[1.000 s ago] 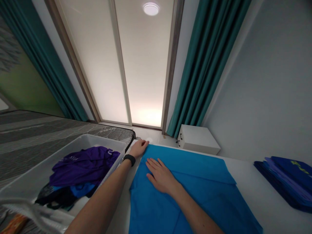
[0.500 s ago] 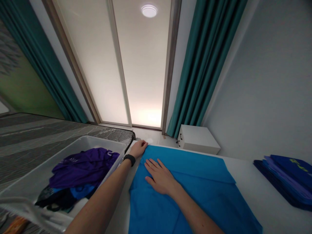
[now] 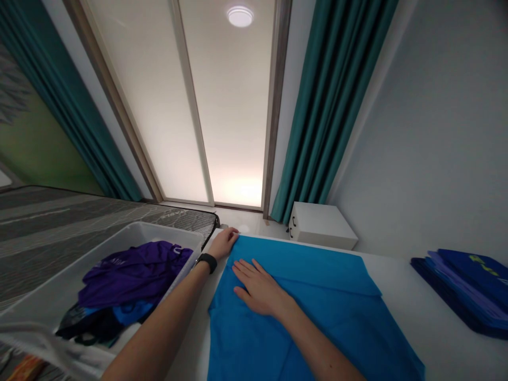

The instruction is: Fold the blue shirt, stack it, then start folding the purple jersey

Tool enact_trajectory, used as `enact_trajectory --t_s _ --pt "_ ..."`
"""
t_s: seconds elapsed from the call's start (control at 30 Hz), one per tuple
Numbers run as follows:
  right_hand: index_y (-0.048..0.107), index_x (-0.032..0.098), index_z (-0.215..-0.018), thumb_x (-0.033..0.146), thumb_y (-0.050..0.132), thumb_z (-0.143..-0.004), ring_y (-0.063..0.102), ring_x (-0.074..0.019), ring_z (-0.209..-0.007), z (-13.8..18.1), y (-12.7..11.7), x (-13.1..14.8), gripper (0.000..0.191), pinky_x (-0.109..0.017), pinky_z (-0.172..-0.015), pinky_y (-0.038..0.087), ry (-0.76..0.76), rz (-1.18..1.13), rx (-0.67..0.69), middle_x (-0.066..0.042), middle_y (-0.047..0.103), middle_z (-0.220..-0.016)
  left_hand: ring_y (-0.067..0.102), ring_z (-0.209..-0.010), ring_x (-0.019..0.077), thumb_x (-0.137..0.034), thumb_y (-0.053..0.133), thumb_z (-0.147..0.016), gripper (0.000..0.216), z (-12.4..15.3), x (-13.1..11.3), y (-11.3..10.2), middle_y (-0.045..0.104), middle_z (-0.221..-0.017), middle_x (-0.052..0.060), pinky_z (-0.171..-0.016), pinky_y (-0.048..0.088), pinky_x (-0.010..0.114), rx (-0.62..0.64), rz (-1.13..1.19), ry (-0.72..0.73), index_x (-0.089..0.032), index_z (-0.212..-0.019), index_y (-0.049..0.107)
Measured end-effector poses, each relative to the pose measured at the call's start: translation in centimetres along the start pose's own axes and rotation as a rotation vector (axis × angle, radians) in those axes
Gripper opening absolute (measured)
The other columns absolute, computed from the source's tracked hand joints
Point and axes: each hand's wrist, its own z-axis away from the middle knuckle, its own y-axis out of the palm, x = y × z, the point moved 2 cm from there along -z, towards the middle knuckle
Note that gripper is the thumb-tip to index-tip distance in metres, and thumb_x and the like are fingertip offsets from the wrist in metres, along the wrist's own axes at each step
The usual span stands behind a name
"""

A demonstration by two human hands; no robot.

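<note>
Looking down through the head camera, I see a bright blue garment (image 3: 301, 312) spread flat on a white table (image 3: 400, 312), running from the far left corner down toward me and to the right. Its long axis lies roughly along my line of sight, slightly slanted rightward.

My left hand (image 3: 224, 243) reaches to the garment's far left corner, at the table's far edge. Its fingers curl over that corner; I cannot quite tell whether they pinch the cloth or only press on it, since the hand is small at that distance. A black wristband (image 3: 206, 261) sits on that wrist.

My right hand (image 3: 257, 288) lies open and flat on the cloth, palm down, fingers spread and pointing toward the far left corner. It grips nothing. It sits just this side of the left hand, the two close but apart, so the left hand is the nearer one to the corner.

To my left, a pale plastic bin (image 3: 51, 296) holds crumpled purple clothes (image 3: 130, 272). At far right, a folded dark blue stack (image 3: 468, 291) rests on the table, well apart from both hands.
</note>
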Motion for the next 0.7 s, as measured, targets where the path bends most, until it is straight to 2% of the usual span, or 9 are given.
enact_trajectory --t_s 0.1,0.2,0.4,0.5,0.6,0.7 --pt "0.027 0.015 -0.151 0.045 0.028 -0.1 0.017 -0.0195 -0.147 -0.1 -0.3 -0.4 0.059 -0.046 -0.12 0.007 0.072 0.018 -0.008 -0.007 0.025 -0.158 0.061 -0.075 0.0166 -0.032 0.042 -0.093 0.028 0.2 -0.1 -0.1 0.065 -0.081 0.003 -0.07 0.044 0.027 -0.002 0.009 -0.007 -0.016 -0.106 0.062" --pt "0.026 0.014 -0.152 0.046 0.026 -0.1 0.015 -0.021 -0.147 0.0 -0.3 -1.0 0.061 -0.048 -0.12 0.008 0.134 0.025 0.005 -0.008 0.022 -0.158 0.06 -0.073 0.0165 -0.033 0.049 -0.089 0.028 0.6 -0.4 -0.1 0.064 -0.08 0.002 -0.07 0.044 0.027 0.017 -0.009 0.018 -0.017 -0.109 0.061" --pt "0.021 0.016 -0.153 0.051 0.027 -0.098 0.006 -0.0219 -0.148 0.2 0.5 -1.5 0.066 -0.049 -0.12 0.003 0.175 0.031 0.059 -0.007 0.013 -0.16 0.057 -0.095 0.0229 -0.027 0.057 -0.085 0.028 1.6 -0.6 0.0 0.063 -0.098 0.006 -0.088 0.04 0.035 0.004 -0.098 0.065 -0.021 -0.111 0.063" --pt "0.019 0.016 -0.153 0.054 0.026 -0.097 0.004 -0.0217 -0.148 0.3 0.6 -1.4 0.068 -0.049 -0.119 0.001 0.18 0.03 0.077 -0.007 0.011 -0.16 0.056 -0.097 0.0233 -0.026 0.057 -0.086 0.025 1.7 -0.4 0.1 0.062 -0.098 0.007 -0.089 0.04 0.036 -0.004 -0.108 0.077 -0.022 -0.11 0.065" --pt "0.018 0.015 -0.153 0.055 0.026 -0.097 0.004 -0.0217 -0.148 0.3 0.5 -1.3 0.07 -0.049 -0.119 0.0 0.179 0.026 0.084 -0.007 0.011 -0.16 0.058 -0.093 0.0222 -0.024 0.054 -0.088 0.023 1.6 -0.3 0.1 0.063 -0.094 0.006 -0.088 0.043 0.035 -0.021 -0.093 0.089 -0.021 -0.107 0.066" --pt "0.02 0.015 -0.153 0.055 0.026 -0.097 0.005 -0.0214 -0.148 0.3 0.3 -1.1 0.07 -0.048 -0.12 0.001 0.178 0.013 0.078 -0.007 0.011 -0.16 0.059 -0.097 0.0211 -0.023 0.044 -0.092 0.027 1.6 -0.3 -0.1 0.065 -0.099 0.008 -0.09 0.045 0.033 -0.06 -0.062 0.089 -0.018 -0.108 0.065"
